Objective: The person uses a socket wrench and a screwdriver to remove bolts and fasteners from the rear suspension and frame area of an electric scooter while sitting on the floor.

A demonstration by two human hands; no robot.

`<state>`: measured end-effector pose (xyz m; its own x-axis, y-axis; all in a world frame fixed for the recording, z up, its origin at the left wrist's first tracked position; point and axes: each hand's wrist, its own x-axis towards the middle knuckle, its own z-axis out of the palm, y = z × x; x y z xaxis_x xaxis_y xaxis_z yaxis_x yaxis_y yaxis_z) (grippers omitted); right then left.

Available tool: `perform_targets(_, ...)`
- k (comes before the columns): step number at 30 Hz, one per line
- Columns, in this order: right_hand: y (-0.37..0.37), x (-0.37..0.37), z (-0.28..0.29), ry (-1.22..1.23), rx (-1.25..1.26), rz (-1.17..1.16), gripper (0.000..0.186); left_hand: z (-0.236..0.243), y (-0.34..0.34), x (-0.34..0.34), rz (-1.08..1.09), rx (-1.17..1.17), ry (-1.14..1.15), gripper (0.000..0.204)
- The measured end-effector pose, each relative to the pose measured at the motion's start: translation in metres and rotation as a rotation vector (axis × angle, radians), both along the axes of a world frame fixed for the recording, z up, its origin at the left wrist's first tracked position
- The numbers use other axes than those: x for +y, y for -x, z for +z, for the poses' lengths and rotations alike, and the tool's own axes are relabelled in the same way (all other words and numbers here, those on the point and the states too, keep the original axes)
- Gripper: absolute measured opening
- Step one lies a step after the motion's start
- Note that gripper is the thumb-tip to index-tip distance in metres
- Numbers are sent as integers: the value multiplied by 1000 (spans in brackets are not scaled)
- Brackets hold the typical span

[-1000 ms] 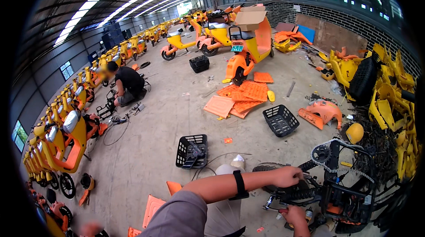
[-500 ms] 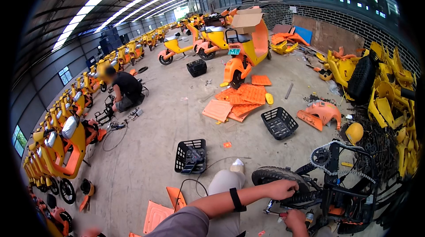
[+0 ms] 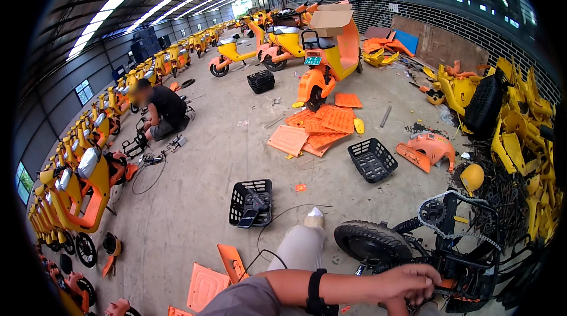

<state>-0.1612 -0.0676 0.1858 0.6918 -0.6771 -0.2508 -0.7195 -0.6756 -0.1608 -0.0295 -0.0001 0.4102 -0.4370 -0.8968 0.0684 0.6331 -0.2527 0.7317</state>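
My left hand (image 3: 413,282) reaches across the lower right, above the black bare scooter frame (image 3: 466,269). Its fingers are loosely bent and apart, and I see nothing in them. A black band (image 3: 316,292) circles my left forearm. Beneath it my right hand (image 3: 397,306) shows only in part; its fingers and anything in them are hidden. A shiny metal tool end (image 3: 360,270) sticks out by the left forearm. The frame lies on the floor, with its black-tyred wheel (image 3: 371,242) toward me and a silver chain (image 3: 434,228) looped over its top.
Black plastic baskets stand ahead, one empty (image 3: 372,160), another (image 3: 251,204) holding a power drill. Orange panels (image 3: 322,127) lie stacked beyond. Yellow body parts (image 3: 511,145) pile up at right. A co-worker (image 3: 162,109) crouches at left beside rows of yellow scooters (image 3: 82,186).
My left hand has moved right and down from beside the wheel, over my right hand. The red-handled tool seen at my right hand is now covered. My view has shifted slightly.
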Motion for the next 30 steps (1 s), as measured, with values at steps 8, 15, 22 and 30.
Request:
perform_targets(8,-13,10,34,120,209,165,37,-116,-83,-62,369,-379,-201,22)
perform_targets(15,-14,-3,8,-4,531,93,37,-155,-96,-89,393,-537,-338,21)
perform_targets(22,15,-16,-26,-150,490,-38,39,-170,-86,-84,299,-604,-326,21)
perform_targets(30,19,-17,-27,-142,450,-35,37,-175,-86,-84,243,-721,-286,22)
